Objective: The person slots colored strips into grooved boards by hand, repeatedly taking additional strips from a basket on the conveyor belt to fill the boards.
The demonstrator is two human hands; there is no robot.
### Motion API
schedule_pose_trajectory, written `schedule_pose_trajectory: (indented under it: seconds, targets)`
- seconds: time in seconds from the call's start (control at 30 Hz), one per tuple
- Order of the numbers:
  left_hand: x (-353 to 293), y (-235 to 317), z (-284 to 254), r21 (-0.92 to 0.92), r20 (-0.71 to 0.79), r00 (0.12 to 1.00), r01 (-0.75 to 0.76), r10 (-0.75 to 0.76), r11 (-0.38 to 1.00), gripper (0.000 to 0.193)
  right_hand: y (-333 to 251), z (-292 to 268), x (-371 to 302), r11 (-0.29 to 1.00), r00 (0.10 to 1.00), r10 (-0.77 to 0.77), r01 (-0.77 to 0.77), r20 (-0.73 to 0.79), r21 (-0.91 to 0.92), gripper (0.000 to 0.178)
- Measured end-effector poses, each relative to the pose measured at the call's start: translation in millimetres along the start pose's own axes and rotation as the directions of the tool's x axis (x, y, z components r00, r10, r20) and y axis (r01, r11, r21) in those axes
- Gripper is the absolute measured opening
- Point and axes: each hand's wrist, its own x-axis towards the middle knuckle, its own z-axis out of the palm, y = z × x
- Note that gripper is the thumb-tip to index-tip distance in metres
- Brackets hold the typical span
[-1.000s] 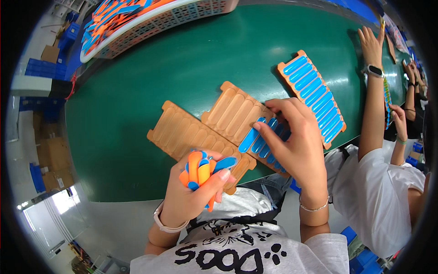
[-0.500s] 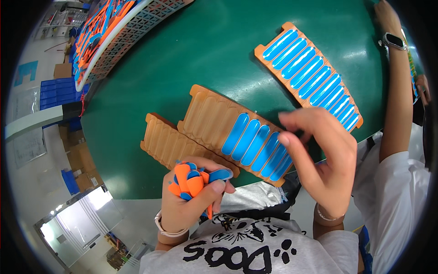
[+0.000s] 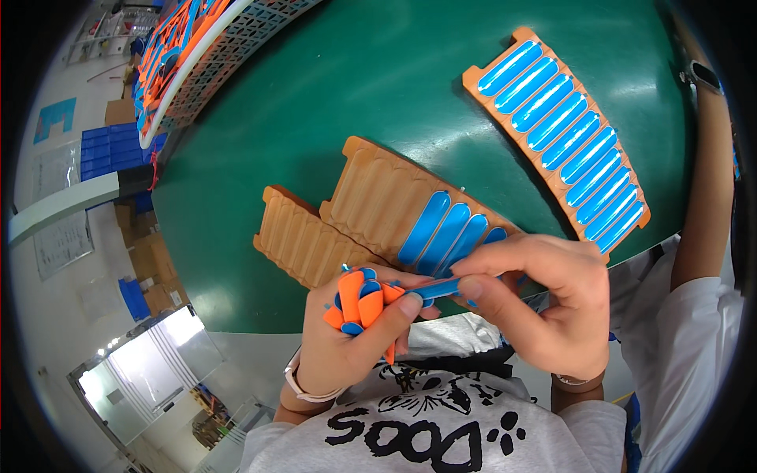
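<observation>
My left hand [image 3: 359, 343] is closed around a bundle of orange and blue strips [image 3: 363, 303] with rounded ends. A single blue strip [image 3: 438, 290] stretches from its thumb to my right hand [image 3: 544, 303], whose thumb and forefinger pinch the far end. Just beyond the hands lies a brown grooved tray [image 3: 371, 189]; several blue strips [image 3: 430, 229] fill its right-hand grooves, while its left grooves are bare. My right hand hides this tray's right end. A smaller brown grooved tray [image 3: 292, 236] lies against its left side, with bare grooves showing.
Farther right on the green table [image 3: 260, 142] lies another brown tray [image 3: 475, 79], filled with blue strips. A white perforated basket [image 3: 209, 79] heaped with orange and blue strips stands at the far left. Another person's forearm [image 3: 702, 181] with a watch reaches along the right edge.
My right hand has come left and down and now pinches the blue strip held out from my left hand. The view has shifted slightly. The other person's arm has moved farther right.
</observation>
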Motion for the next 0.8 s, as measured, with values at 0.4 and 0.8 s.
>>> schedule_pose_trajectory:
  seconds: [0.4,0.8]
  targets:
    - [-2.4,-3.8,-15.2,0.136,-0.271,0.960,-0.031,0.067,0.990,0.016,6.2,10.8,60.6,0.726,0.994,-0.087,0.107,0.064,-0.679,0.010]
    - [-5.6,-11.2,-32.2,0.129,-0.197,0.971,-0.111,0.135,0.985,0.011,-3.7,10.7,46.9,0.894,0.998,-0.065,0.061,0.006,-0.444,0.019]
